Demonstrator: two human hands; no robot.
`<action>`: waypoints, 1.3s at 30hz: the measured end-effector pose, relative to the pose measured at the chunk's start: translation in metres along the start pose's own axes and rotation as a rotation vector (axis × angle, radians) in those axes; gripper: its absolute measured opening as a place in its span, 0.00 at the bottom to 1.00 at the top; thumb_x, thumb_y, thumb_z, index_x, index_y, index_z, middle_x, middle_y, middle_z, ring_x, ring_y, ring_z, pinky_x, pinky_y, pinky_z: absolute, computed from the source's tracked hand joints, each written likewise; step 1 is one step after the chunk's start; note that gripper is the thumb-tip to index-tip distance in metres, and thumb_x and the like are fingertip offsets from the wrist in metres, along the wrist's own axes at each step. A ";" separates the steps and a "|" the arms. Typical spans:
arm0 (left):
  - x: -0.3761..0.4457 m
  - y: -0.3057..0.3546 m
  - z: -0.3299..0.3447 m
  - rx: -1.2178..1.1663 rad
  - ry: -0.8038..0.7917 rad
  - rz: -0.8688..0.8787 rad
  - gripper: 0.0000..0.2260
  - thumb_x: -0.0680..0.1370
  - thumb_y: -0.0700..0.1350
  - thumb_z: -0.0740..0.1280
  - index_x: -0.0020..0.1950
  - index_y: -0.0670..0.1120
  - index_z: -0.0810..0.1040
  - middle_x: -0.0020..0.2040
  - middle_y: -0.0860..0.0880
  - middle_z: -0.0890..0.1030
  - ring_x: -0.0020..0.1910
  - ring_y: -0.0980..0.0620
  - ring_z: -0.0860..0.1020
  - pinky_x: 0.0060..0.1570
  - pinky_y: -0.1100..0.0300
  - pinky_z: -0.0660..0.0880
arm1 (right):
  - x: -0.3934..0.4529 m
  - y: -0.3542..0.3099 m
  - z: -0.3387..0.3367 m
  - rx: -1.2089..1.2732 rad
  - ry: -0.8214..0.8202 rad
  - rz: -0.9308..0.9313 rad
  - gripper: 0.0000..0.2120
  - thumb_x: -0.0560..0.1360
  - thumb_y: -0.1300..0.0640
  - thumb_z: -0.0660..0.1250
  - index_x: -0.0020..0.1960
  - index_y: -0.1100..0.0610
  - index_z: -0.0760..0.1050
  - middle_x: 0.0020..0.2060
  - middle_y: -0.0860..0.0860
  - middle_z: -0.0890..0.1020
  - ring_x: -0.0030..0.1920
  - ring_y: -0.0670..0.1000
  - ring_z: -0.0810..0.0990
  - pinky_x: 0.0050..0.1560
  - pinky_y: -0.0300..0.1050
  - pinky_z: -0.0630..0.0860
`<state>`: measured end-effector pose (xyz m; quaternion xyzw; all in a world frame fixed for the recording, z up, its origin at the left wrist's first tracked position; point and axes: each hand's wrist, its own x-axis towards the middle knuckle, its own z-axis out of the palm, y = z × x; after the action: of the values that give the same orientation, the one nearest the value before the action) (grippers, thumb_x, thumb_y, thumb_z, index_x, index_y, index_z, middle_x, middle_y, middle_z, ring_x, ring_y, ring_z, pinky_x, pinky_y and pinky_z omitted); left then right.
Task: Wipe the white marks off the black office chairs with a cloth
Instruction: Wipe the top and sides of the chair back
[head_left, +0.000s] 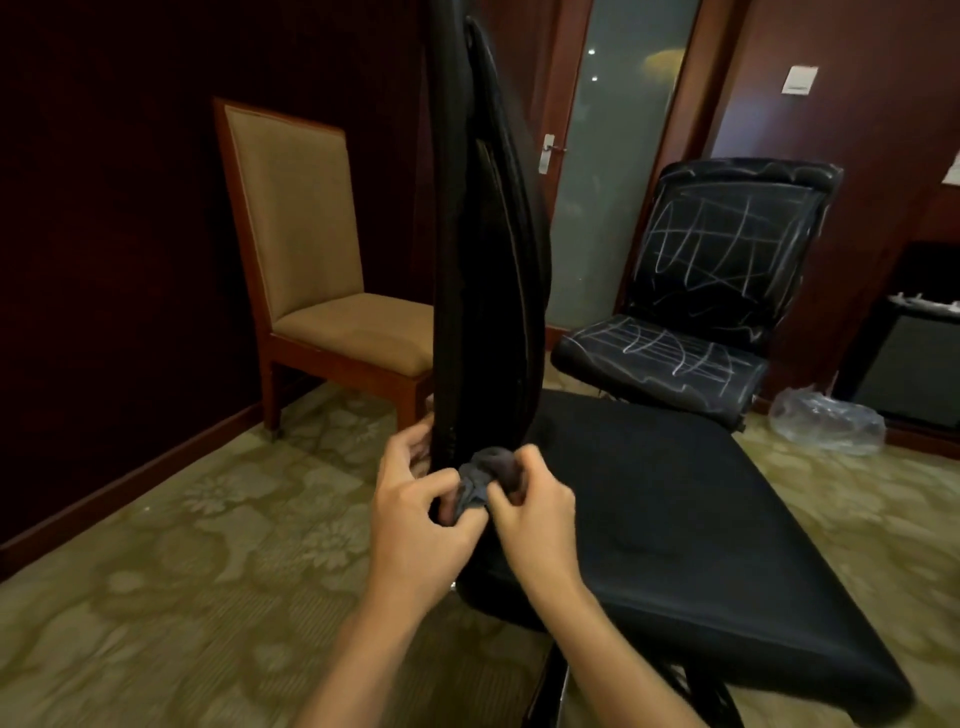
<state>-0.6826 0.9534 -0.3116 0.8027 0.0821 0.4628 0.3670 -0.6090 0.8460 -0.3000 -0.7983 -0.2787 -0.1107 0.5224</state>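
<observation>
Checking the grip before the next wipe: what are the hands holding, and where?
Both hands hold the bunched grey cloth: the left hand pinches its lower left end, the right hand its right side, against the near chair's backrest.

Both hands pinch a bunched grey cloth (485, 480) at the base of the near chair's (649, 519) upright back, left hand (415, 499) just left of the grip, right hand (535, 512) just right, with a white-scribbled chair (717, 291) well beyond, tan chair (311, 260) beyond-left.
</observation>
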 end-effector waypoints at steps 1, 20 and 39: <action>-0.007 0.002 -0.003 0.008 -0.025 -0.009 0.12 0.67 0.35 0.76 0.29 0.41 0.75 0.67 0.55 0.70 0.66 0.71 0.67 0.60 0.77 0.65 | -0.006 0.000 0.000 0.027 0.006 0.021 0.07 0.74 0.60 0.71 0.43 0.54 0.72 0.34 0.47 0.78 0.35 0.43 0.77 0.37 0.45 0.76; -0.058 0.063 0.006 0.085 -0.093 -0.010 0.08 0.74 0.55 0.69 0.43 0.51 0.78 0.50 0.60 0.67 0.47 0.61 0.73 0.45 0.67 0.72 | -0.059 0.018 -0.060 0.259 0.088 0.268 0.03 0.77 0.62 0.67 0.47 0.55 0.75 0.42 0.55 0.81 0.46 0.58 0.82 0.50 0.64 0.79; -0.020 0.060 0.005 0.158 -0.021 -0.031 0.06 0.72 0.49 0.74 0.42 0.48 0.80 0.57 0.49 0.73 0.52 0.49 0.76 0.46 0.58 0.74 | -0.034 -0.020 -0.042 0.015 0.245 0.124 0.07 0.75 0.60 0.69 0.42 0.55 0.72 0.33 0.50 0.77 0.34 0.43 0.77 0.39 0.54 0.76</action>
<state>-0.7024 0.8984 -0.2868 0.8325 0.1271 0.4407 0.3107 -0.6432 0.8036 -0.2819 -0.7904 -0.1641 -0.1726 0.5644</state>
